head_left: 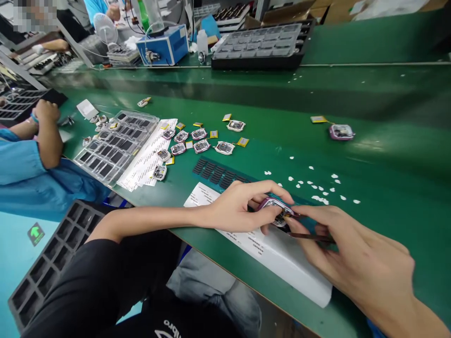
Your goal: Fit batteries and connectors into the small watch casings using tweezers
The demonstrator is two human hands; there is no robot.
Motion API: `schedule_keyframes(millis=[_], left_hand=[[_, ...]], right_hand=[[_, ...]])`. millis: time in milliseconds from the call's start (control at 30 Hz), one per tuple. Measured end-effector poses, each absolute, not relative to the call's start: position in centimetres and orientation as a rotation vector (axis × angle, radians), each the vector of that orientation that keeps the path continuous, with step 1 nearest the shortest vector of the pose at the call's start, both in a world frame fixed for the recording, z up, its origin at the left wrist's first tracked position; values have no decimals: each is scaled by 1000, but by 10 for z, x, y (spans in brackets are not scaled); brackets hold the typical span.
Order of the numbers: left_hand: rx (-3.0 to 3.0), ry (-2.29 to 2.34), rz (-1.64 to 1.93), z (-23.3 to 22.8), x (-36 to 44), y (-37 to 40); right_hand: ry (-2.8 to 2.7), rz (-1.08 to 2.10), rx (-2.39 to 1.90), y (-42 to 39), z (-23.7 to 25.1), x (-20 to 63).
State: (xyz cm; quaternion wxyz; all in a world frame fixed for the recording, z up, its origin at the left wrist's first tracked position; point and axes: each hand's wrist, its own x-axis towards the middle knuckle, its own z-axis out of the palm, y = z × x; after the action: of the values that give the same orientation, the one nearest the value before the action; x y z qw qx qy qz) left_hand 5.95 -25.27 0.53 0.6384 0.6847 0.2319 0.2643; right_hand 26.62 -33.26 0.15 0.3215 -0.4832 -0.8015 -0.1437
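My left hand (243, 206) grips a small purple-rimmed watch-like case (273, 205) above a white label sheet (282, 256) at the near edge of the green bench (387, 164). My right hand (352, 256) pinches dark tweezers (310, 237), whose tip touches the case. Several similar small cases with yellow batteries (200, 141) lie in a loose cluster farther back on the left. One more purple case (341, 132) with a yellow battery lies alone at the right.
A clear tray of dark parts (116, 145) and a strip of labels (148, 157) lie left. A co-worker's arm in a blue sleeve (31, 159) rests at the far left. White backing bits (317, 188) are scattered ahead. An empty black tray (52, 258) sits below the bench.
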Motion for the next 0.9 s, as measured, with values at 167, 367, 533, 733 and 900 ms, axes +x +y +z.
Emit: schedule_keyframes(millis=[167, 367, 533, 733, 900], left_hand=[[1551, 582, 653, 3, 61, -255], [1522, 587, 649, 6, 61, -257], [1655, 685, 660, 4, 61, -259], [1419, 633, 666, 12, 56, -254], [1273, 571, 613, 20, 51, -251]], right_hand=[[-2108, -394, -1255, -333, -2, 269], [-2172, -357, -1213, -338, -5, 273], [-2289, -278, -1167, -341, -5, 275], [-2079, -353, -1255, -337, 0, 260], [-1997, -228, -1298, -338, 2, 252]])
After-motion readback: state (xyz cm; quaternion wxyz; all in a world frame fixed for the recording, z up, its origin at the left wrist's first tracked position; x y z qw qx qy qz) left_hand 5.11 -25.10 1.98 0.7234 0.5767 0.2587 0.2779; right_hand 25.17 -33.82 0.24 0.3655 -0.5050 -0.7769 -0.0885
